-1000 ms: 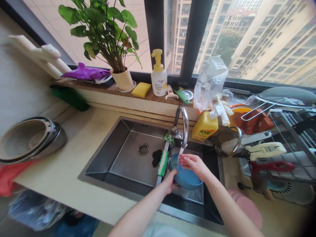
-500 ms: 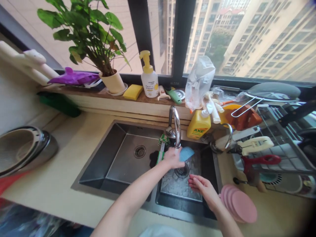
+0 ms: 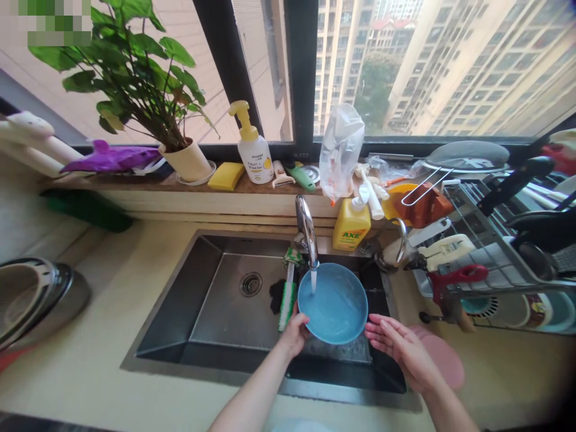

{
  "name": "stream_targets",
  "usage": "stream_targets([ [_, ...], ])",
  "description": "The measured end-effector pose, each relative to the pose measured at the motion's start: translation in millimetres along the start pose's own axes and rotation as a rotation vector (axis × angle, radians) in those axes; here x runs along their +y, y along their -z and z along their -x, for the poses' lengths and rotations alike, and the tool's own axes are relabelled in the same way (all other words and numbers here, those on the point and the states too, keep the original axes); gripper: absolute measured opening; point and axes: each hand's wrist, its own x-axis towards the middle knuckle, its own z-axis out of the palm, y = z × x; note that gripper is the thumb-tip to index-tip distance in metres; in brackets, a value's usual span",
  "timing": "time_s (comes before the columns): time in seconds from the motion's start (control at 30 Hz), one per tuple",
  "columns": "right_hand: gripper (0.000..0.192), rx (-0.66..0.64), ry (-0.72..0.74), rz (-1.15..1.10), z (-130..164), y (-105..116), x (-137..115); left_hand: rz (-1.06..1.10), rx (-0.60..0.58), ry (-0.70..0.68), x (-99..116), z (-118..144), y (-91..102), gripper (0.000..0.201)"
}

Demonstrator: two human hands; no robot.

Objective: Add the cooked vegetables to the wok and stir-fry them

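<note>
A blue plate (image 3: 335, 309) is held face up under the running faucet (image 3: 306, 228), with water falling onto its left part. Its left rim is gripped by my left hand (image 3: 296, 333), thumb on top. My right hand (image 3: 398, 345) is beside the plate's right rim with fingers stretched out; the fingertips are at or very near the edge. Below the plate lies the right basin of the steel sink (image 3: 288, 384). A green and white brush (image 3: 288, 297) rests on the divider, left of the plate.
Behind the sink stand a yellow AXE bottle (image 3: 351, 225), a pump bottle (image 3: 254, 156) and a yellow sponge (image 3: 225, 176). At right are a dish rack (image 3: 486, 240) with utensils and pink round plates (image 3: 443, 360). A potted plant (image 3: 189, 159) is on the sill.
The blue plate has come up from the basin into my left hand, under the faucet. Water now runs. My right hand has moved right, to the plate's edge.
</note>
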Motion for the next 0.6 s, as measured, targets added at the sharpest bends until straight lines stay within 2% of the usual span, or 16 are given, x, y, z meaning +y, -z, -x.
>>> stream_targets([
  [0.07, 0.048, -0.005, 0.026, 0.005, 4.9, 0.1, -3.3, 0.044, -0.017, -0.077, -4.5, -13.5, -4.2, 0.080],
  [0.17, 0.051, 0.016, 0.019, 0.012, 8.9, 4.1, 3.0, -0.046, -0.048, -0.196, 10.0, -32.7, -14.6, 0.086],
  [0.23, 0.052, 0.041, -0.007, 0.014, 8.3, 8.2, 12.5, -0.225, -0.066, -0.278, 28.9, -42.9, -24.1, 0.087],
  [0.3, 0.053, 0.063, -0.027, 0.020, 5.8, 11.0, 22.1, -0.506, -0.084, -0.334, 48.8, -51.1, -35.8, 0.084],
  [0.4, 0.054, 0.080, -0.018, 0.069, 0.2, 8.9, 28.0, -0.826, -0.087, -0.346, 68.4, -57.3, -52.8, 0.076],
  [0.5, 0.054, 0.066, 0.057, 0.181, -10.4, -3.7, 19.9, -0.944, -0.040, -0.306, 66.0, -53.0, -60.0, 0.065],
  [0.6, 0.050, 0.037, 0.205, 0.364, -31.8, -30.4, 6.6, -1.061, 0.067, -0.239, 44.2, -39.9, -55.1, 0.061],
])
